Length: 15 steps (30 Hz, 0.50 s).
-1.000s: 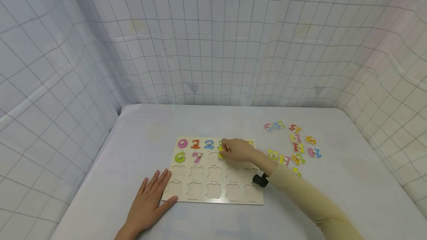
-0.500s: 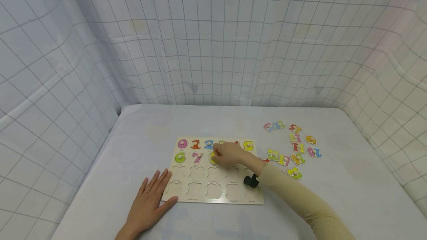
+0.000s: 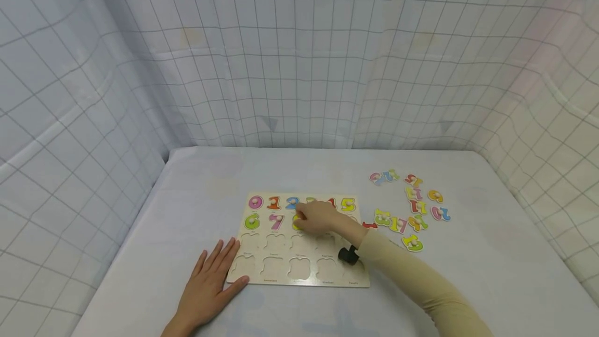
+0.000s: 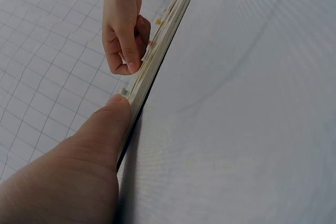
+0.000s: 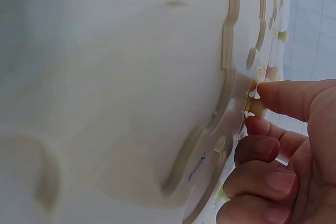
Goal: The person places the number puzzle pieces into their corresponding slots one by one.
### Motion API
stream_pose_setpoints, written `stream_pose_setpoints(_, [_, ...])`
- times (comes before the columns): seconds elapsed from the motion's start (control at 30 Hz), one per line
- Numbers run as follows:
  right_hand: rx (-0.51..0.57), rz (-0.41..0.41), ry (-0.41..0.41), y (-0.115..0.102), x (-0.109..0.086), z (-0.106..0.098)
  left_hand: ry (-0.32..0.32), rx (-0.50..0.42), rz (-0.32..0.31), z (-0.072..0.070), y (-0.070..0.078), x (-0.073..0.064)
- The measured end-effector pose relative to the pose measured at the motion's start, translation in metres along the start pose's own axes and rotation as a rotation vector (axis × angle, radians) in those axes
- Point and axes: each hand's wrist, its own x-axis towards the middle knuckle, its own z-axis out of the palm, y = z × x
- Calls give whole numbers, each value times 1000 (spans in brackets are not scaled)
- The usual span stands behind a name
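Observation:
A wooden number puzzle board [image 3: 312, 269] lies on the table, with colourful knobbed numbers in its upper rows and bare recesses below. My right hand [image 3: 318, 217] is over the second row, just right of the pink 7 [image 3: 276, 222]. Its thumb and index finger pinch a yellow number piece [image 3: 297, 222] at its wooden knob [image 5: 257, 107]; most of the piece is hidden behind the fingers. My left hand [image 3: 206, 282] lies flat at the board's lower left, fingers straight along the left edge. In the left wrist view, its thumb [image 4: 113, 114] rests on the board's rim.
Loose number pieces lie to the right of the board, among them a green-and-yellow 13 [image 3: 382, 218], an orange number [image 3: 435, 196] and a pink-and-blue 20 [image 3: 440, 214]. A black device [image 3: 348, 255] sits at my right wrist. White gridded cloth [image 3: 309, 66] encloses the table.
My right hand has moved left with the yellow piece, from beside the 3 to the spot right of the 7, uncovering the yellow 5. The left hand stays in place.

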Motion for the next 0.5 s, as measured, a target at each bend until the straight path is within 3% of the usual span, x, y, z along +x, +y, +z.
stream_pose_setpoints(0.5, [-17,-14,11,2,-1,-1,5,1,3,2,1,0])
